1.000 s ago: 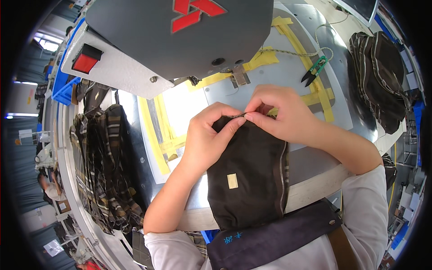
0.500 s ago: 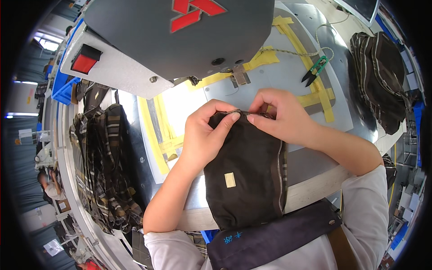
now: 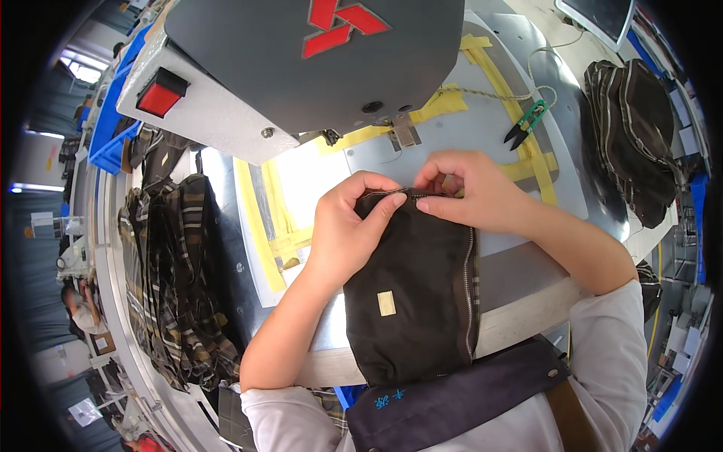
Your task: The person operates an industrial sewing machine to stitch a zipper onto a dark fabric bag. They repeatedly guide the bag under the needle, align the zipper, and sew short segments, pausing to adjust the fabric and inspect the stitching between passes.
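Note:
A dark brown fabric piece [image 3: 410, 301] with a metal zipper [image 3: 468, 294] down its right side hangs over the table's front edge toward my lap. A small cream label [image 3: 386, 303] sits on its left half. My left hand [image 3: 354, 226] pinches its top edge between thumb and fingers. Close beside it, my right hand [image 3: 471, 192] grips the same edge, where a short run of zipper teeth shows. Both hands are just in front of the sewing machine head [image 3: 324, 68], below its needle area. Fingertips partly hide the edge they hold.
Yellow tape [image 3: 542, 177] frames a clear plate on the metal table. Green-handled thread snips [image 3: 526, 124] lie at the right, near a cord. Plaid fabric pieces [image 3: 169, 279] pile up at the left. Dark zippered pieces [image 3: 633, 135] are stacked at the far right. A blue bin [image 3: 111, 154] stands at the left.
The view has shifted slightly, so the machine and table sit a little differently in the picture. My hands keep the same pinching hold on the fabric edge.

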`<act>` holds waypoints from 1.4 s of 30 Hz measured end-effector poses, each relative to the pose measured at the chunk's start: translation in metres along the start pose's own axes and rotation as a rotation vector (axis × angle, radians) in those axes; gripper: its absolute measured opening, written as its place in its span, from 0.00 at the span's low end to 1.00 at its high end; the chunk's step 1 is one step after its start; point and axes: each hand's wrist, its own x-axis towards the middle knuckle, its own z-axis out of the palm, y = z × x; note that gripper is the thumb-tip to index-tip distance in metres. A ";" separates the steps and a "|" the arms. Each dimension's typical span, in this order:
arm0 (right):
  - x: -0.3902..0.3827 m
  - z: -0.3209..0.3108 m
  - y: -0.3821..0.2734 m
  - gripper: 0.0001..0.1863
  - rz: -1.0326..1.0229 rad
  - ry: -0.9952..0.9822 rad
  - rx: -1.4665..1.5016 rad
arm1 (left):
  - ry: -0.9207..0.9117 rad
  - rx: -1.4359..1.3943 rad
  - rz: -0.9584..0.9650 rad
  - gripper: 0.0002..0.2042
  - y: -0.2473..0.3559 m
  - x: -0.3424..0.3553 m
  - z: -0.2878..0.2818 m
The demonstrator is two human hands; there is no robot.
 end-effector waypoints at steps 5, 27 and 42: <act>0.001 0.002 -0.009 0.11 0.072 -0.045 -0.138 | 0.028 0.000 0.079 0.05 -0.005 -0.001 0.002; 0.000 0.000 -0.005 0.11 0.047 0.000 -0.107 | 0.002 0.011 0.007 0.06 -0.005 0.000 0.003; 0.001 0.000 -0.001 0.07 0.029 0.051 -0.125 | -0.005 0.022 -0.010 0.06 -0.008 0.005 0.003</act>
